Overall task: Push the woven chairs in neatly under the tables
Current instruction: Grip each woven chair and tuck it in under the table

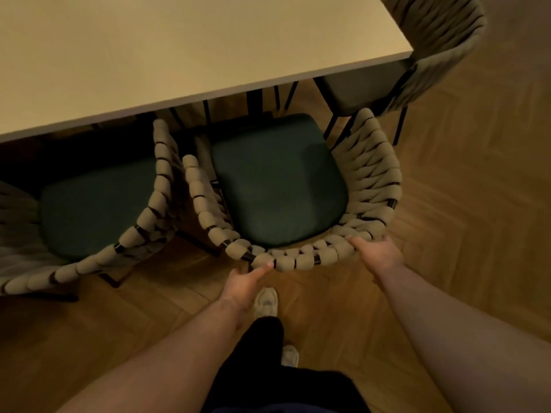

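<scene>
Right fingers (356, 242) curl over the back rim of the beige rope-woven chair with dark green cushion (372, 174). The right hand (378, 253) grips it. Left hand (243, 283): one straight digit touches rim, others unseen. Chair faces the pale rectangular table (179, 55), seat front at its edge.
</scene>
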Demonstrator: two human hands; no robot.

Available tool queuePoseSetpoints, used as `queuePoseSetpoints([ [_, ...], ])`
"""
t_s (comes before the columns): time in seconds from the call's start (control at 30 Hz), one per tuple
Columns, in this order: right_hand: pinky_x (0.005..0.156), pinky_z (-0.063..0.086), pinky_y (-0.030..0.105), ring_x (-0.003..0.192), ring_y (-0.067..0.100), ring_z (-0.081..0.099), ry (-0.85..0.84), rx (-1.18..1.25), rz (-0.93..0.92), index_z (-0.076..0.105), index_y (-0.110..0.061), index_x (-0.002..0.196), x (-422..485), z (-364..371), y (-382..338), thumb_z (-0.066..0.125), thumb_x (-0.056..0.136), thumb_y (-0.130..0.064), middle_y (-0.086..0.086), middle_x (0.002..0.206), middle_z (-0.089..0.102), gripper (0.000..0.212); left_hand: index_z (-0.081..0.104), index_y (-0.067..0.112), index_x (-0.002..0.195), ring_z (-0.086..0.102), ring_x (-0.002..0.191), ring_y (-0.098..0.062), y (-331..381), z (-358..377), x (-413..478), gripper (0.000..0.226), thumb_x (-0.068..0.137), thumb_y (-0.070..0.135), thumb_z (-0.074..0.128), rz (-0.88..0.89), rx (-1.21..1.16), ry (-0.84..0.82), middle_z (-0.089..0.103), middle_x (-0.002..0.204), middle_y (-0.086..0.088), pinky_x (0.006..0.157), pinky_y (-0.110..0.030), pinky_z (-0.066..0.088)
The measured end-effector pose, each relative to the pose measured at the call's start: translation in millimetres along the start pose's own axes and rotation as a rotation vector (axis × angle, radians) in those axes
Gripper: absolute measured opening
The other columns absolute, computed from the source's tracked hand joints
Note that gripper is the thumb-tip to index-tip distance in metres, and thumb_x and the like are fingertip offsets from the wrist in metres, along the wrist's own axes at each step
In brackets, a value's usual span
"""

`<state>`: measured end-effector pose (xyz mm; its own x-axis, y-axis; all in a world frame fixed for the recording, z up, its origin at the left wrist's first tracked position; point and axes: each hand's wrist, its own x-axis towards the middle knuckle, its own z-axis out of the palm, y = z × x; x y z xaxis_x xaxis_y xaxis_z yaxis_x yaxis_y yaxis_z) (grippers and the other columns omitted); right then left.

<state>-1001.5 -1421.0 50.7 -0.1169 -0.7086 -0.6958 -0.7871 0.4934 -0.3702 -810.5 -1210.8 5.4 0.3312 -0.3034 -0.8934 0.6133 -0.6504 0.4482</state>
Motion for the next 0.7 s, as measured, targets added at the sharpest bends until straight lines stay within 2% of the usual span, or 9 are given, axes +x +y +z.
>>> queuePoseSetpoints([
  [0.1, 0.111, 0.051, 0.058, 0.133, 0.042, 0.055, 0.004, 0.069, 0.033, 0.04, -0.012, 0.159, 23.2, -12.5, -7.5, 0.083, 0.088, -0.051, 0.017, 0.151, 0.054, 0.091, 0.037, 0.014, 0.159, 0.053, 0.127, -0.025, 9.3, 23.9, 7.8, 0.097, 0.084, 0.049, 0.088, 0.016, 0.061, 0.022, 0.054, 0.153, -0.006, 0.109, -0.041, 0.042],
  [0.17, 0.11, 0.052, 0.058, 0.133, 0.041, 0.056, -0.019, 0.091, 0.065, 0.04, -0.013, 0.159, 40.7, -20.2, -10.4, 0.086, 0.085, -0.053, 0.016, 0.151, 0.055, 0.096, 0.042, 0.011, 0.156, 0.054, 0.124, -0.024, 15.4, 38.4, 11.6, 0.089, 0.086, 0.043, 0.087, 0.018, 0.089, 0.075, 0.057, 0.15, -0.008, 0.104, -0.036, 0.041],
  [0.27, 0.107, 0.054, 0.059, 0.129, 0.039, 0.058, -0.077, 0.184, 0.108, 0.041, -0.015, 0.158, 69.8, -27.4, -9.2, 0.09, 0.077, -0.057, 0.013, 0.145, 0.058, 0.104, 0.035, 0.007, 0.158, 0.053, 0.137, -0.032, 17.4, 58.9, 17.9, 0.101, 0.083, 0.044, 0.09, -0.031, 0.039, 0.23, 0.055, 0.151, -0.012, 0.11, -0.04, 0.042],
  [0.33, 0.106, 0.054, 0.058, 0.122, 0.038, 0.06, -0.122, 0.274, 0.132, 0.044, -0.016, 0.157, 89.7, -28.3, -7.8, 0.092, 0.076, -0.056, 0.012, 0.138, 0.061, 0.102, 0.035, 0.01, 0.157, 0.056, 0.132, -0.034, 12.7, 71.7, 21.0, 0.109, 0.075, 0.048, 0.094, -0.042, -0.042, 0.337, 0.057, 0.148, -0.012, 0.114, -0.045, 0.045],
  [0.47, 0.102, 0.055, 0.061, 0.125, 0.038, 0.06, -0.233, 0.457, 0.219, 0.046, -0.022, 0.155, 119.0, -27.3, -1.7, 0.093, 0.081, -0.048, 0.01, 0.142, 0.061, 0.091, 0.051, 0.025, 0.15, 0.062, 0.121, -0.032, -14.1, 98.1, 44.4, 0.127, 0.04, 0.064, 0.101, -0.116, -0.471, 0.354, 0.067, 0.133, -0.004, 0.109, -0.056, 0.051],
  [0.5, 0.094, 0.057, 0.059, 0.117, 0.038, 0.062, -0.259, 0.491, 0.236, 0.049, -0.021, 0.148, 121.0, -26.7, -1.3, 0.092, 0.084, -0.044, 0.009, 0.133, 0.063, 0.08, 0.057, 0.024, 0.146, 0.063, 0.122, -0.033, -16.9, 105.7, 50.8, 0.118, 0.043, 0.061, 0.103, -0.148, -0.581, 0.308, 0.069, 0.133, -0.005, 0.109, -0.056, 0.051],
  [0.57, 0.082, 0.057, 0.058, 0.104, 0.036, 0.063, -0.325, 0.547, 0.262, 0.052, -0.027, 0.133, 129.6, -22.5, 0.7, 0.087, 0.092, -0.035, 0.005, 0.115, 0.063, 0.055, 0.066, 0.019, 0.139, 0.066, 0.124, -0.037, -8.1, 121.6, 53.7, 0.079, 0.073, 0.048, 0.095, -0.156, -0.752, 0.206, 0.073, 0.131, -0.011, 0.111, -0.059, 0.049],
  [0.63, 0.089, 0.057, 0.062, 0.106, 0.039, 0.067, -0.374, 0.61, 0.287, 0.056, -0.023, 0.128, 136.7, -16.7, -0.1, 0.078, 0.099, -0.025, 0.01, 0.114, 0.067, 0.037, 0.068, 0.008, 0.135, 0.068, 0.122, -0.04, 0.2, 132.7, 55.6, 0.041, 0.099, 0.027, 0.074, -0.135, -0.902, 0.172, 0.074, 0.128, -0.02, 0.111, -0.061, 0.049],
  [0.7, 0.088, 0.058, 0.062, 0.101, 0.041, 0.071, -0.394, 0.685, 0.319, 0.059, -0.015, 0.126, 143.0, -10.0, 0.1, 0.068, 0.104, -0.014, 0.019, 0.113, 0.071, 0.024, 0.07, 0.001, 0.123, 0.072, 0.111, -0.043, 1.0, 136.5, 60.3, 0.023, 0.103, 0.009, 0.062, -0.122, -0.95, 0.231, 0.077, 0.111, -0.025, 0.106, -0.061, 0.052],
])
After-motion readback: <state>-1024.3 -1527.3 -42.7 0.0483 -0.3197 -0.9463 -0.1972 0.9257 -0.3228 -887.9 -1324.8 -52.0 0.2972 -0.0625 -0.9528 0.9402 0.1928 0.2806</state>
